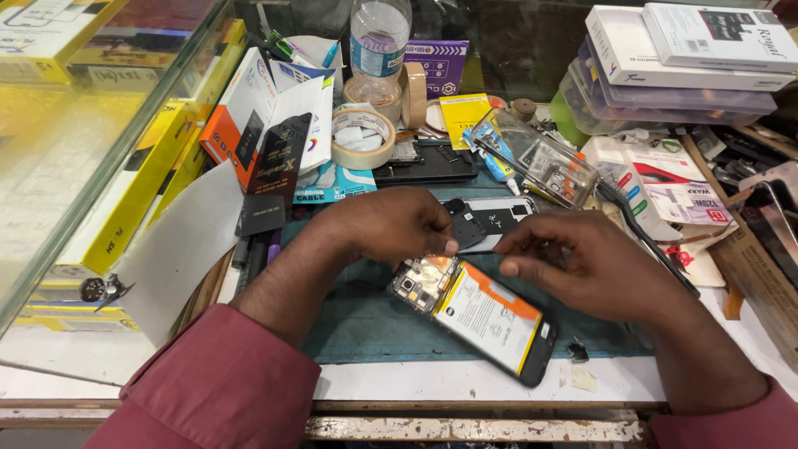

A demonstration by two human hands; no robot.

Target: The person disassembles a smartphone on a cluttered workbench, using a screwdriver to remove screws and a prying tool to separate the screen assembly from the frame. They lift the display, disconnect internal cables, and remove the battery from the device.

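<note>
Head view: an opened phone lies back-up on a green mat on the cluttered tabletop, its battery and board bare. The left hand pinches at the phone's top edge, and the right hand curls narrow around a thin tool just beside it. A tape roll sits behind.

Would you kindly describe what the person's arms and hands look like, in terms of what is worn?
Both arms wear maroon-red sleeves, pushed up so the forearms are bare. The left hand and right hand are bare: no gloves, and no watch, ring or bracelet shows in this view. The right sleeve only peeks in at the frame's lower corner.
</note>
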